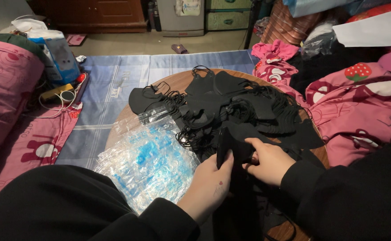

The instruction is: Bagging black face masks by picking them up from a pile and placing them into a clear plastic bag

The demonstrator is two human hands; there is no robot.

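Observation:
A heap of black face masks with thin ear loops covers the far and right part of a round wooden table. My left hand and my right hand both pinch one folded black mask at the table's near edge. The left thumb presses its left side, the right fingers grip its right side. A pile of clear plastic bags with blue print lies just left of my left hand. Black sleeves cover both forearms.
A blue checked mat lies under the table. Pink strawberry-print bedding rises at the right, a pink cushion at the left. A blue-and-white bag and cables sit at far left. Cabinets stand at the back.

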